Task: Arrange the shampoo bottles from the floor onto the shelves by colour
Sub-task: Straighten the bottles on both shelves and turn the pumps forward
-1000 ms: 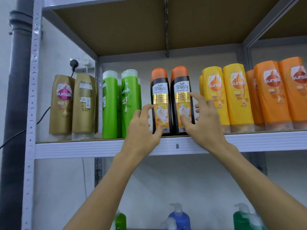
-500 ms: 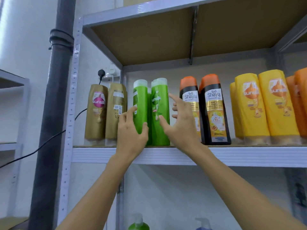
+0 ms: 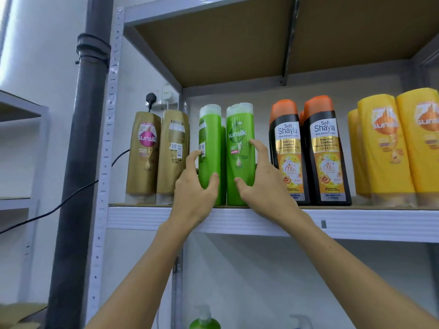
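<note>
My left hand curls round the left green Sunsilk bottle, thumb on its front and forefinger up its left side by the barcode. My right hand cups the right green Sunsilk bottle, thumb low on the front, fingers round its right side.

The risk, as I judge it, is a topple. Both bottles are tall and narrow and stand near the front lip of the shelf. A hard squeeze or a sideways nudge could tip one off the edge, or knock it into the gold Sunsilk bottles just left of the green pair or the black Safi Shayla bottles just right of them.

The green pair stands upright, touching side by side, with pale translucent caps. The right one shows its logo forward; the left one is turned, showing a barcode. More green sits behind them. Yellow Sunsilk bottles stand further right of the green pair.
</note>
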Available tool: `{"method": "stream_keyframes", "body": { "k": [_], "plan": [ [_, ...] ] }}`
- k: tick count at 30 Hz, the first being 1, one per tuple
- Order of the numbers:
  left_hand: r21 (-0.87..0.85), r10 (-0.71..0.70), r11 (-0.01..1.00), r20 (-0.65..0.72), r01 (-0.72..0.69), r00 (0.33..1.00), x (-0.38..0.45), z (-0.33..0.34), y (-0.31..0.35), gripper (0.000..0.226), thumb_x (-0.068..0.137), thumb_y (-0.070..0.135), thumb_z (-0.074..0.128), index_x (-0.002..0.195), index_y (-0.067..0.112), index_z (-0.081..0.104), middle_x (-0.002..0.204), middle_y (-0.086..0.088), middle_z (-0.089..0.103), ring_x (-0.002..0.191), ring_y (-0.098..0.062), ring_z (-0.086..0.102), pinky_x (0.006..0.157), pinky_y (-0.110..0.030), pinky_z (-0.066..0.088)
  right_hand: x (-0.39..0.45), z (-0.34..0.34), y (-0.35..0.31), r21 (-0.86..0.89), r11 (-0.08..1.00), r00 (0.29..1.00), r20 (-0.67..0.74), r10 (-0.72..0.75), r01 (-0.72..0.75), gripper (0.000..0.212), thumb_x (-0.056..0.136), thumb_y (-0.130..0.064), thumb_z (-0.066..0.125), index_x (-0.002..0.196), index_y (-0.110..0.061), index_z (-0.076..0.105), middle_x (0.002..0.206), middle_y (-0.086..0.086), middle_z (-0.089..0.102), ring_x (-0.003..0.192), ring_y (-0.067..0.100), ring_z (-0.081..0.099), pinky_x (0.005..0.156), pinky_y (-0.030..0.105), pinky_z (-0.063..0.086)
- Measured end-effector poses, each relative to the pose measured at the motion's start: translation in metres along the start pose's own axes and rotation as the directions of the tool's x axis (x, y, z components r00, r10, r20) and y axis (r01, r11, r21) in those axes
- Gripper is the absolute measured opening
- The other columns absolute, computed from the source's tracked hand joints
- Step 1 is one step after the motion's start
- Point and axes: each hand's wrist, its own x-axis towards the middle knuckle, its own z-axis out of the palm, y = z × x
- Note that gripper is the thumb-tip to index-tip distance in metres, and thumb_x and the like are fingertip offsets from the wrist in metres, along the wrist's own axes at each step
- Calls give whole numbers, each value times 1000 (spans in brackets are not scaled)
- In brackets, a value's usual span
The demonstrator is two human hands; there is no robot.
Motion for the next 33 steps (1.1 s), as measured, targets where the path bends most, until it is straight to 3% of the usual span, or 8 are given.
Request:
{"method": "stream_keyframes", "body": {
  "k": [3,10,14,19,22,27,30,33],
  "plan": [
    [55,38,998,-21,-37,999,0,1,-3,62,89,36,69,142,33,36,118,-1,58,107,-16,53,94,-34,44,-1,-2,0,15,1000,1000,13,12,-12,85,88,-22,69,152,-35,14,92,5,68,74,20,66,76,47,57],
    [39,0,999,-85,3,996,-4,-1,0,60,91,31,65,145,24,38,107,-4,59,100,-20,58,90,-37,49,-3,-5,-3,12,999,999,34,30,-31,87,88,-22,69,153,-36,13,83,2,67,67,17,65,72,46,57],
    [70,33,997,-102,-26,994,-3,1,-1,64,87,35,71,142,22,40,111,-6,57,97,-17,57,89,-36,51,-3,-5,-3,19,999,998,40,48,-48,91,86,-25,73,152,-39,11,94,3,68,78,18,66,79,46,57],
    [17,-22,1000,-101,24,995,-3,-1,1,59,93,23,66,145,19,39,99,7,59,84,-6,60,79,-15,49,-5,-8,-7,19,998,997,61,53,-54,91,87,-22,72,153,-38,11,89,0,68,72,15,66,75,43,58],
    [72,58,996,-127,-49,990,-2,3,-3,64,88,28,72,143,19,40,114,-6,56,97,-18,56,90,-35,50,-5,-9,-7,36,997,996,62,59,-62,89,87,-21,71,152,-39,13,83,-1,69,66,15,67,70,42,59],
    [15,-16,1000,-88,18,996,3,3,-11,56,95,17,61,145,26,36,109,-8,61,98,-29,61,93,-52,49,-8,-12,-9,6,998,995,71,68,-68,89,88,-22,71,153,-37,12,70,-1,62,56,13,58,62,36,55],
    [21,19,1000,-99,-17,995,1,2,-8,53,97,21,60,146,23,38,122,-8,52,110,-23,54,104,-39,42,-6,-11,-8,3,998,996,64,65,-65,89,88,-22,71,153,-37,13,67,-1,60,55,13,57,62,35,54],
    [47,64,997,-89,-60,994,-2,4,-4,63,92,27,69,147,23,38,121,-6,44,105,-14,45,96,-24,34,-5,-9,-6,8,998,996,60,59,-60,89,87,-23,72,152,-38,13,75,1,66,62,16,63,68,40,57]
  ]
}}
